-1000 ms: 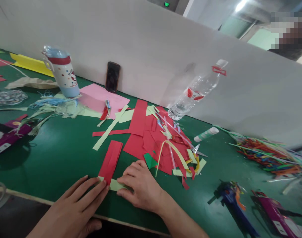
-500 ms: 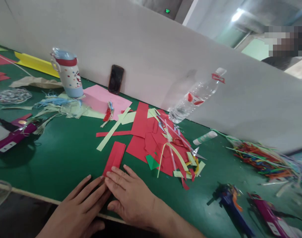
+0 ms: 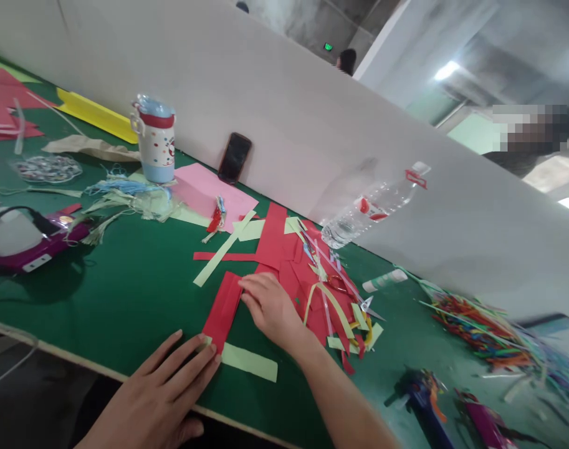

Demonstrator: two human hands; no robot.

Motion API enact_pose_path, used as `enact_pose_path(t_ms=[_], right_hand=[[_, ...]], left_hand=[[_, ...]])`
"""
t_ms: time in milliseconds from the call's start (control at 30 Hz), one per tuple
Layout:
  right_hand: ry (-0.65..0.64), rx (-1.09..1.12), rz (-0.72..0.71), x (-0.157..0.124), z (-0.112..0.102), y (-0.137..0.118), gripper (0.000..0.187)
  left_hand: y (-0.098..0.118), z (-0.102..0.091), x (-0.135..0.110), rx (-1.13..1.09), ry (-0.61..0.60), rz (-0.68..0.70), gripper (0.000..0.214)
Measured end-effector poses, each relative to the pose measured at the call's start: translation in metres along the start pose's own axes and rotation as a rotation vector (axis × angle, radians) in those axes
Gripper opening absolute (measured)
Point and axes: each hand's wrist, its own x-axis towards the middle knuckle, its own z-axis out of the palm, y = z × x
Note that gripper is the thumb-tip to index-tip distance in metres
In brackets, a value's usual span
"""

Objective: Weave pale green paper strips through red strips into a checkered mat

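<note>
A green table (image 3: 125, 293) fills the view, backed along its far side by a white partition (image 3: 312, 125). A phone (image 3: 235, 157) leans upright against the partition and a clear water bottle (image 3: 372, 206) stands close to it, both seemingly kept out of the working space. Right of centre lies a loose heap of red paper scraps (image 3: 288, 249) with scissors (image 3: 347, 287) on top. A tangle of coloured strips (image 3: 490, 330) lies far to the right, well apart from the heap.

The left hand (image 3: 172, 383) lies open and flat at the near edge. Its fingertips press down where the near end of a red strip (image 3: 223, 305) crosses a pale green strip (image 3: 249, 363), apparently pinning the two so they cannot slide. The right hand (image 3: 270, 305) is apart from it, farther in. It is also open, with its fingers laid on the far part of the red strip beside the heap, as if holding that end flat. Neither hand grips anything. The red strip runs from near to far between them, and the pale green strip runs right from under its near end.

On the left a dotted cup (image 3: 156, 140) stands by a pink sheet (image 3: 214, 190), and a purple glue gun (image 3: 36, 240) lies nearer. A glue stick (image 3: 384, 280) lies on its side right of the heap.
</note>
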Motion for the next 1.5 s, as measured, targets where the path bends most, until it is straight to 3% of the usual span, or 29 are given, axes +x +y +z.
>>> enact_pose_path(t_ms=[267,667,900,1400,1500], right_hand=[[-0.044,-0.002,0.044,0.049,0.009,0.009,0.018],[-0.099,0.049,0.09,0.058,0.008,0.009,0.008],[-0.138,0.055,0.089,0.062,0.004,0.007,0.011],[-0.126,0.023,0.009,0.064,0.009,0.004,0.012],[-0.089,0.022,0.034,0.063,0.01,0.006,0.016]], left_hand=[[-0.001,-0.001,0.002,0.0,0.068,-0.007,0.057],[-0.003,0.001,0.002,0.029,0.071,-0.008,0.059],[-0.004,-0.002,0.005,0.052,0.089,0.004,0.054],[-0.003,-0.004,0.007,0.035,0.075,0.002,0.046],[0.0,0.0,0.006,-0.014,0.081,-0.062,0.052]])
